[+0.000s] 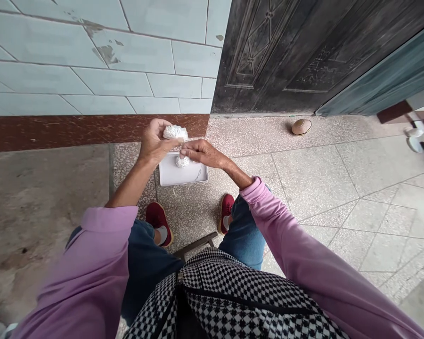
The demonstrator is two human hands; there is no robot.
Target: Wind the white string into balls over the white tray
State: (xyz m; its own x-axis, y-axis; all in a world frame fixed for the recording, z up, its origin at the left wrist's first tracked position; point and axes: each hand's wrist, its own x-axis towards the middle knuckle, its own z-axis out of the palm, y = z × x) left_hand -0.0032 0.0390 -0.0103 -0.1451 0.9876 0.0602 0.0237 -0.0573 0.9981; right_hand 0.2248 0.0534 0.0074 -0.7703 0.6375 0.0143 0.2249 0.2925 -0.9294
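Observation:
My left hand (154, 145) is closed around a white ruffled bundle (175, 132) of what looks like yarn or thin strips. My right hand (203, 153) is pinched just beside it, fingertips close to the left thumb. Whatever is between the right fingers is too small to make out. Directly under those fingers is a second white bundle (183, 162); whether it hangs or rests in the box is unclear. Below both hands a shallow white box (169, 178) sits on the floor, with thin strands at its right side and front edge.
A tiled wall (176, 56) with a brown base strip rises ahead, beside a dark carved door (261, 56). A round tan object (301, 126) lies by the threshold. My red shoes (159, 221) flank the box's near side. At far right stands part of another person's foot (415, 143).

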